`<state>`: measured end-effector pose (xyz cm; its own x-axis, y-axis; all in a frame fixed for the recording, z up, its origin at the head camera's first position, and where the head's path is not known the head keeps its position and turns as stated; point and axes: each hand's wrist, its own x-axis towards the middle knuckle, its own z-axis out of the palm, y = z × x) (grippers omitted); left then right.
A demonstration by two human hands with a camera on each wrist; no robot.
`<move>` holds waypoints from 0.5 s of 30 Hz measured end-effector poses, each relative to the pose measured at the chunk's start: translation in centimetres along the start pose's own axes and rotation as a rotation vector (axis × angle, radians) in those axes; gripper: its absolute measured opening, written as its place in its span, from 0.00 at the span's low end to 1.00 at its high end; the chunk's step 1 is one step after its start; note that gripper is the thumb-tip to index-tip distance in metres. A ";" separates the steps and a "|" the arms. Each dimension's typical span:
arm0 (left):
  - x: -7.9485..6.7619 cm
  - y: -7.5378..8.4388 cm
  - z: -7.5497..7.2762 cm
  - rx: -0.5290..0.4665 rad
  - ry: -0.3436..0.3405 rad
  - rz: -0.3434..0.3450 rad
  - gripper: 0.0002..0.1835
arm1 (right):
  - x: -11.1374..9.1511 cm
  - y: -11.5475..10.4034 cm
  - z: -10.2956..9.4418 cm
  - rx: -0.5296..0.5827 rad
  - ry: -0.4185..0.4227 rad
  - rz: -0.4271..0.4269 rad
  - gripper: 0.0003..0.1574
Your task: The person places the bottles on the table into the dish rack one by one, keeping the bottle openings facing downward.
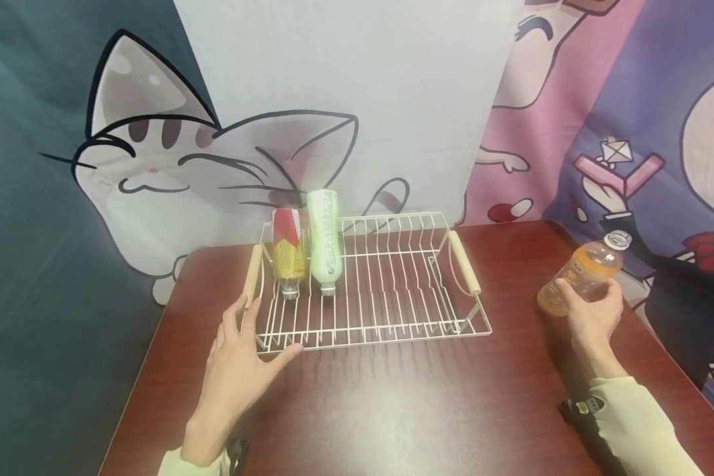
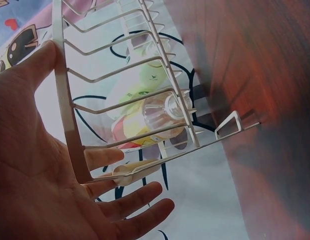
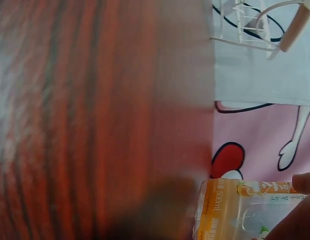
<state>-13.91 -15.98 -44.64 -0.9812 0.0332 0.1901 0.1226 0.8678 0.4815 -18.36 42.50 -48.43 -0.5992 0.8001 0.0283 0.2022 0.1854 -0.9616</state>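
Observation:
A white wire dish rack (image 1: pixel 393 215) with wooden handles (image 1: pixel 465 263) stands on the table. My left hand (image 1: pixel 238 370) is at its front left corner, fingers spread and nearly straight, the thumb against the rim (image 2: pixel 68 125) in the left wrist view. Two bottles stand cap down in the rack's left end: a yellow one with a red part (image 1: pixel 288 248) and a pale green one (image 1: pixel 325 238). On the right, my right hand (image 1: pixel 596 317) grips a clear plastic bottle with an orange label (image 1: pixel 583 270) and a white cap, its top tilted rightward.
The dark red wooden table (image 1: pixel 381 410) reaches back to a cartoon-printed cloth (image 1: pixel 357 79) behind the rack. The rack's middle and right slots hold no bottles. A stretch of tabletop (image 1: pixel 514 284) separates the rack from the orange-labelled bottle.

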 end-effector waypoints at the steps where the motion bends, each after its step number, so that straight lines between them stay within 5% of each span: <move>1: 0.0 0.0 0.0 0.002 0.001 -0.001 0.65 | -0.1 -0.2 0.0 0.025 0.000 0.000 0.40; 15: 0.0 0.0 0.0 0.000 -0.001 -0.005 0.67 | -4.0 -2.2 -1.6 0.023 0.001 -0.146 0.43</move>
<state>-13.87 -16.00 -44.67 -0.9819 0.0289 0.1871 0.1175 0.8679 0.4827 -15.15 39.87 -46.03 -0.6198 0.7664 0.1689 0.0947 0.2867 -0.9533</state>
